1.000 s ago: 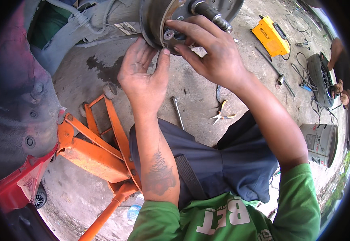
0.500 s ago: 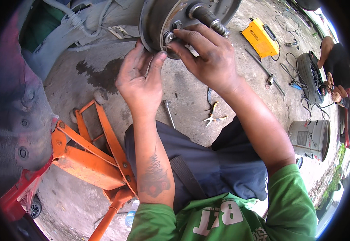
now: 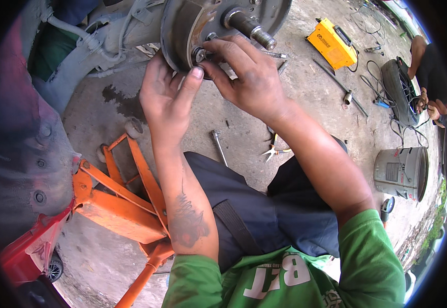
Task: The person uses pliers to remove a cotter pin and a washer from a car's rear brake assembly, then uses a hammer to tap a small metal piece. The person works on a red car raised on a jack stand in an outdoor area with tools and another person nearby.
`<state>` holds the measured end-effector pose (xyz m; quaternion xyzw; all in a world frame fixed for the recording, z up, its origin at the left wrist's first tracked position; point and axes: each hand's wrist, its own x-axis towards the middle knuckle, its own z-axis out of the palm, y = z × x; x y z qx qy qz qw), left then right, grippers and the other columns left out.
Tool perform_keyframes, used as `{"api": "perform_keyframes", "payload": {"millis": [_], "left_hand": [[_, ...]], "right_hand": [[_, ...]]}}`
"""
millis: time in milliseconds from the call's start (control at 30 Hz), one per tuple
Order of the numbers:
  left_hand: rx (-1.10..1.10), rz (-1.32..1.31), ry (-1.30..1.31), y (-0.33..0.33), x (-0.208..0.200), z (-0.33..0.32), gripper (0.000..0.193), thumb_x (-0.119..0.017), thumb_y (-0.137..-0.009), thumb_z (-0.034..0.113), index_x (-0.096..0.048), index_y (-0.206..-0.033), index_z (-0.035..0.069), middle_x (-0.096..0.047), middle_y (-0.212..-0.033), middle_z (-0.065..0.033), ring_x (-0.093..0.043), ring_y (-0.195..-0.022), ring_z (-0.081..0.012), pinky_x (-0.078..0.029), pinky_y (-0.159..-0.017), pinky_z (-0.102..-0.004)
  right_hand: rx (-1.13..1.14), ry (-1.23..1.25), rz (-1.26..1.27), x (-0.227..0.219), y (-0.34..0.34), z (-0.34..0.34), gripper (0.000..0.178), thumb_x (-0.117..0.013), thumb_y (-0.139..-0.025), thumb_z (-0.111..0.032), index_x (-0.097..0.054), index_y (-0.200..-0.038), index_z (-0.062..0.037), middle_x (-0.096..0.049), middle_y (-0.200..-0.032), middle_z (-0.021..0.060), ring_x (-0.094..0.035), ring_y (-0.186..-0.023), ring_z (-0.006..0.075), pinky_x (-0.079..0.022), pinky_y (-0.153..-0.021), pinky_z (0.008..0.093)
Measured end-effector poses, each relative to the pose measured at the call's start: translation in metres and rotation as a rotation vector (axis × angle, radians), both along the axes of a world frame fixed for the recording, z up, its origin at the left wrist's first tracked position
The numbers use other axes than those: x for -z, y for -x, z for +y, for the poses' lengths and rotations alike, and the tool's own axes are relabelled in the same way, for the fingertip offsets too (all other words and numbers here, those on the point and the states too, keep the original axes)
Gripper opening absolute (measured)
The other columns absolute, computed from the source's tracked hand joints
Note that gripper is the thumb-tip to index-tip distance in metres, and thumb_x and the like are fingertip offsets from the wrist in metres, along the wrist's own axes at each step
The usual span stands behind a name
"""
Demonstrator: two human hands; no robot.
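A drum brake assembly with a grey backing plate, a curved brake shoe and a threaded spindle is in front of me. My left hand grips the plate's lower edge, fingers behind it and thumb in front, just below a round spring retainer on the shoe. Right beside that retainer, my right hand is closed in a pinch, index above and thumb below; what lies between the fingertips is hidden. The end of a coil spring shows past my right knuckles.
An orange floor jack stands at the left by the car body. On the concrete lie a socket wrench, pliers and a long bar. At the right are a yellow machine, a tyre, a bucket and another person's hands.
The view has shifted, so the brake assembly sits farther left. My left thumb has come up nearer the retainer, while my right hand stays beside it. The coil spring end now shows.
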<state>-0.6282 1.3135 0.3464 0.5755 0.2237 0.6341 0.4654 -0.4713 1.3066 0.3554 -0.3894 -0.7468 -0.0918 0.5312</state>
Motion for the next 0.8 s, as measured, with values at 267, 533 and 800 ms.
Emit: {"api": "perform_keyframes", "payload": {"millis": [267, 533, 800], "left_hand": [[-0.009, -0.089, 0.067, -0.009, -0.005, 0.007, 0.052, -0.075, -0.089, 0.017, -0.05, -0.126, -0.009, -0.061, -0.119, -0.013, -0.057, -0.11, -0.0166, -0.044, -0.097, -0.0305], [-0.032, -0.121, 0.067, -0.012, -0.001, 0.008, 0.05, -0.075, -0.089, 0.018, -0.053, -0.125, -0.008, -0.061, -0.119, -0.0114, -0.057, -0.108, -0.0159, -0.043, -0.098, -0.0306], [-0.019, -0.065, 0.055, -0.005, 0.002, 0.012, 0.047, -0.074, -0.09, 0.018, -0.054, -0.124, -0.007, -0.062, -0.117, -0.0107, -0.056, -0.109, -0.0161, -0.042, -0.099, -0.0313]], "right_hand": [[-0.051, 0.11, 0.089, -0.004, 0.0, -0.006, 0.03, -0.076, -0.078, -0.004, -0.067, -0.107, -0.0038, -0.068, -0.093, 0.0097, -0.07, -0.079, 0.026, -0.055, -0.067, 0.0322], [-0.354, 0.62, 0.703, -0.001, 0.012, -0.013, 0.027, -0.064, -0.08, 0.001, -0.064, -0.107, 0.0018, -0.07, -0.083, 0.0121, -0.071, -0.076, 0.0158, -0.056, -0.07, 0.0291], [-0.221, 0.208, 0.24, -0.004, 0.0, -0.005, 0.029, -0.071, -0.082, 0.001, -0.067, -0.111, -0.0019, -0.068, -0.09, 0.0105, -0.068, -0.08, 0.0211, -0.056, -0.073, 0.0321]]}}
